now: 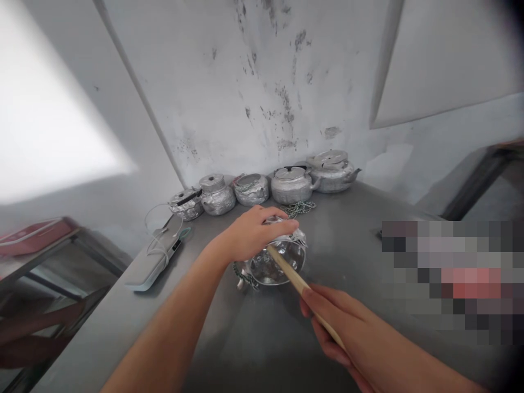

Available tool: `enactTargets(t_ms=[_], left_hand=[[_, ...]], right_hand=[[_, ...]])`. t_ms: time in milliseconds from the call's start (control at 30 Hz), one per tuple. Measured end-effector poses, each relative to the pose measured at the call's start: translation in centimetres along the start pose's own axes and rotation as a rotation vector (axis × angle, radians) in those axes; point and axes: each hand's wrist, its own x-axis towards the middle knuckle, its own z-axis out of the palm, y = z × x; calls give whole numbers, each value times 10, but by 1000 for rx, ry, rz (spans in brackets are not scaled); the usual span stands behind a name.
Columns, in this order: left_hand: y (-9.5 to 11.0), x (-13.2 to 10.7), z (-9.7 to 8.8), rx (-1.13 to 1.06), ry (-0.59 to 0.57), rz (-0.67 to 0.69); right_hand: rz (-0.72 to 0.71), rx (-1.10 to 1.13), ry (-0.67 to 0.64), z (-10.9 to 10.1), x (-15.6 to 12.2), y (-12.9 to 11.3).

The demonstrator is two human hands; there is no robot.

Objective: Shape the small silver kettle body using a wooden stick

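The left hand (249, 233) lies over the top of a small shiny metal pot (276, 262), its grip closed around the rim and upper side, fingers curled over the far edge. The pot is tipped on its side near the middle of the grey bench (347, 229), mouth turned toward the person. The right hand (339, 322) has its grip closed on a wooden stick (292, 275), whose tip reaches into the pot's mouth. Along the bench's far edge, against the wall, stands a row of metal kettles (292, 184). A white device with a cable (158, 256) lies by the left edge.
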Motion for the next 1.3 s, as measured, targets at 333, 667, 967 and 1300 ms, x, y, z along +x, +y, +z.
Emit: enactTargets(t_ms=[333,667,967,1300], left_hand=[[0,0,0,21,9,9],[-1,0,0,11,4,10],[-1,0,0,33,3,-2],[-1,0,0,22,-1,-11]], right_hand=[[25,-25,-9,-1,-4,-3],[33,65,-14,-2,-3,-3],[38,38,-31,-1,2,-2],[-17,-51,-12,-3,-1,-1]])
